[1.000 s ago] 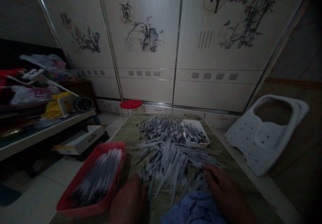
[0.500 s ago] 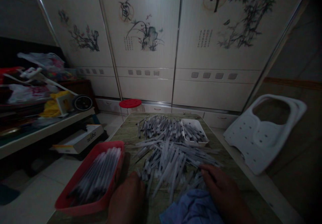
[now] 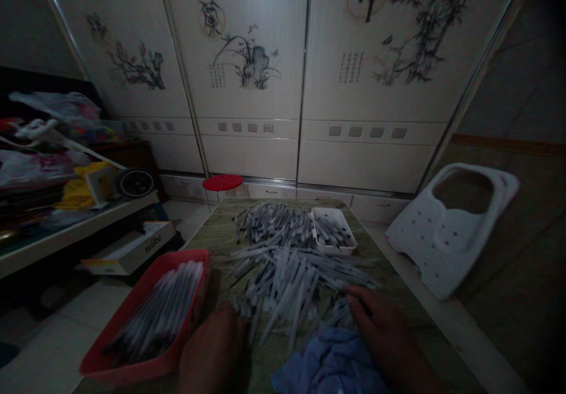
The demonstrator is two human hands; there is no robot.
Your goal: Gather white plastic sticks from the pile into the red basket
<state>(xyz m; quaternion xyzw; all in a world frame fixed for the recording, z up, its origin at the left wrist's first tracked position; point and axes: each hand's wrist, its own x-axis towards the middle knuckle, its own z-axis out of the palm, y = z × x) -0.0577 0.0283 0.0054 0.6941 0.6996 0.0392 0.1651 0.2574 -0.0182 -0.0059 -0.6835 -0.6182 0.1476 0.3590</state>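
Loose pens point(image 3: 289, 282), clear-bodied with dark tips, lie heaped across the middle of the table. A white tray point(image 3: 354, 245) at the back right of the heap holds more of them. Pens also fill a red basket point(image 3: 201, 299) at the left. My left hand point(image 3: 214, 347) is closed beside the basket's right side, and what it holds, if anything, is hidden. At the right edge of the heap, my right hand point(image 3: 382, 329) pinches a dark, thin item too dim to make out. A crumpled blue cloth point(image 3: 331, 361) lies against its left side.
A patterned table point(image 3: 393, 305) bears all this. Beyond it stand a red-topped stool point(image 3: 223, 182) and a decorated wardrobe point(image 3: 247, 158). On the right leans a white folded plastic seat point(image 3: 446, 229). A cluttered bench point(image 3: 106, 217) and a white box point(image 3: 132, 249) are at the left.
The whole view has shifted, so things appear slightly further left. Both hands keep nearly the same places relative to the pens and basket.
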